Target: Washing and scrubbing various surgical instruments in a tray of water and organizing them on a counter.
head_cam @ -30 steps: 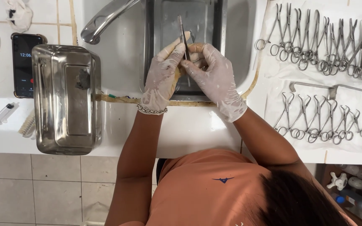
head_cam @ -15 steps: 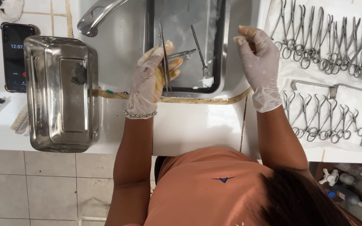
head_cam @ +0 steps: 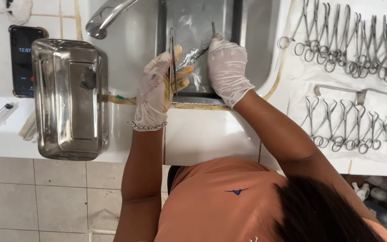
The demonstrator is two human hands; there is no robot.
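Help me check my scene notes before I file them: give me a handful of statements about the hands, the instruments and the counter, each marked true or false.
1. Both hands wear light gloves. True: the left hand and the right hand are both gloved.
2. The left hand holds long metal tweezers over the tray in the sink. True.
3. The right hand rests on the instruments laid out on the cloth. False: it is over the sink tray, on a slim metal instrument; the rows of scissor-handled clamps lie untouched to the side.
4. The steel box sits inside the sink. False: it stands on the counter beside it.
5. A phone lies next to the steel box. True.
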